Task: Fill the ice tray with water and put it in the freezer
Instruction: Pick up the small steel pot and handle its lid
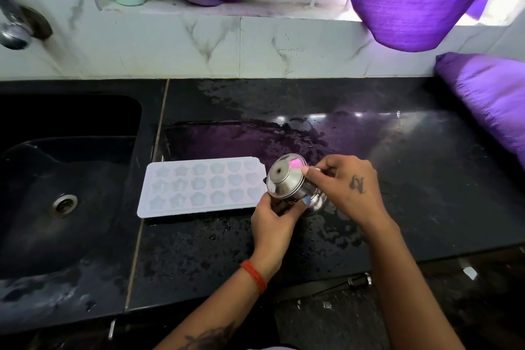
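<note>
Apparently mid-fill. Ice tray [202, 186] lies flat on wet black worktop [397, 150], at left edge just beside sink [65, 179]. Steel cup [289, 183] tipped on its side, base toward camera, just past tray's right end. Left hand [274, 220] holds cup from below, fingers curled round it; right hand [345, 185] pinches cup's far end. Whether tray cells hold water: cannot tell, too pale. Judgement: filling under way or barely begun; carrying tray to freezer not yet done. Freezer out of view.
</note>
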Demonstrator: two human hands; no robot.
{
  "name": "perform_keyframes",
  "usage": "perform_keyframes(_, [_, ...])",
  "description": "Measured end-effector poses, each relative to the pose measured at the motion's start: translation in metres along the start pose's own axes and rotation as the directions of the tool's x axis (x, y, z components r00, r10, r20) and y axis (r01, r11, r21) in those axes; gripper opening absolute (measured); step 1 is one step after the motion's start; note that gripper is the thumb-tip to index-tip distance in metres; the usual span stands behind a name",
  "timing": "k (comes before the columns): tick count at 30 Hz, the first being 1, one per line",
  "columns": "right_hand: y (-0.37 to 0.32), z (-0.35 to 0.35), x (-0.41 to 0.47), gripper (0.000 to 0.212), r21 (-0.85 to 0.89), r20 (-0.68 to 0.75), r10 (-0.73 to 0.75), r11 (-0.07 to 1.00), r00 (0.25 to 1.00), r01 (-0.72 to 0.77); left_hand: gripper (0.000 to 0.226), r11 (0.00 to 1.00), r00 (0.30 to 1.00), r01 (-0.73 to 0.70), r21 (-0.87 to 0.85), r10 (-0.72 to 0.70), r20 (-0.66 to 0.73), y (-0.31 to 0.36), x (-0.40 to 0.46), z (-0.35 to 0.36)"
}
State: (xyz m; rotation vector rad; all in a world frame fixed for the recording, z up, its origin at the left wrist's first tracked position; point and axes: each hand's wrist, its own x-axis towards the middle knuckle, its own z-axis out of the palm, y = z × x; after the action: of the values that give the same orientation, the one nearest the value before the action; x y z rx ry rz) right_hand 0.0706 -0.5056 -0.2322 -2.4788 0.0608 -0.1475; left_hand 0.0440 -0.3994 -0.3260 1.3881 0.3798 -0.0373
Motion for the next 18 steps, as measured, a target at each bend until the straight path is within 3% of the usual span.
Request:
perform_keyframes(7, [0.006,0.006,0.000,0.028,0.187,-0.005,0.046,0.981,0.999,-0.045,0.044,0.987,0.998,-0.056,0.153,0.059,-0.017,0.009,0.002,-0.016])
perform_keyframes(14, [-0.007,0.027,0.008,0.026,0.310,0.019,0.051,0.949,0.999,-0.054,0.068,0.987,0.998,-0.065,0.150,0.065,0.006,0.028,0.008,-0.049])
perform_keyframes(18, [-0.019,0.045,0.017,0.026,0.374,0.072,0.018,0.926,0.997,-0.044,0.064,0.983,0.993,-0.114,0.145,0.111,0.033,0.038,0.019,-0.077])
